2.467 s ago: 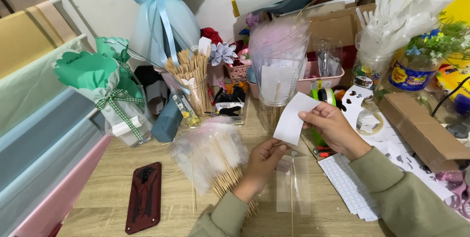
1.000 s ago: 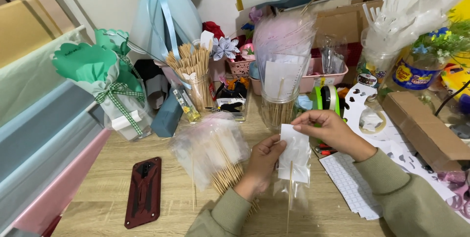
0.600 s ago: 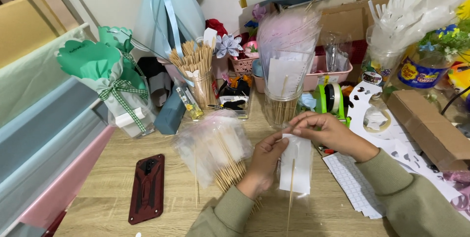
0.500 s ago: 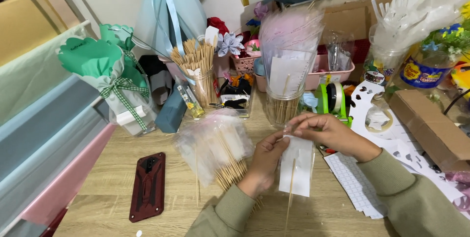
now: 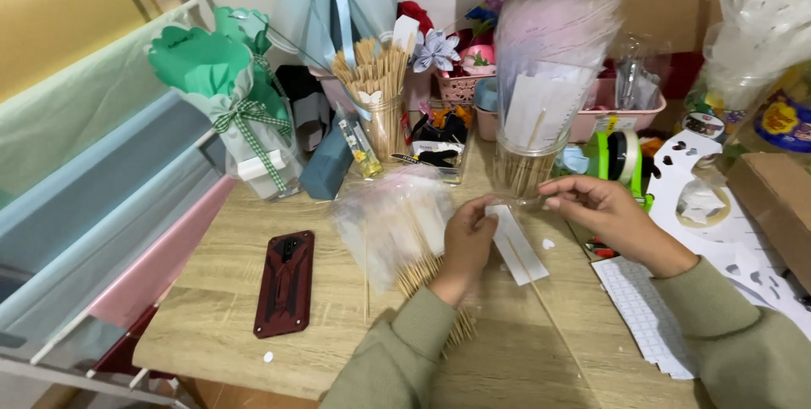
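Fingers [image 5: 483,210] of the left hand [image 5: 467,244] pinch the upper left edge of a small white paper slip [image 5: 517,244], while the right hand [image 5: 604,215] hovers just above its far end, fingers loosely curled and half open, gripping nothing that can be made out. A thin wooden skewer [image 5: 549,312] lies over the slip, its long axis running from the hands down toward the near right edge of the worktop [image 5: 220,291], upper tip between the two hands. Just left of the left hand sits a clear bag of skewers [image 5: 393,223], partly under the wrist. Behind the hands stands a clear cup of sticks [image 5: 519,168], close enough to crowd them. A dark red phone [image 5: 285,282] lies well to the left; a green tape roll [image 5: 623,155] stands near the right hand.
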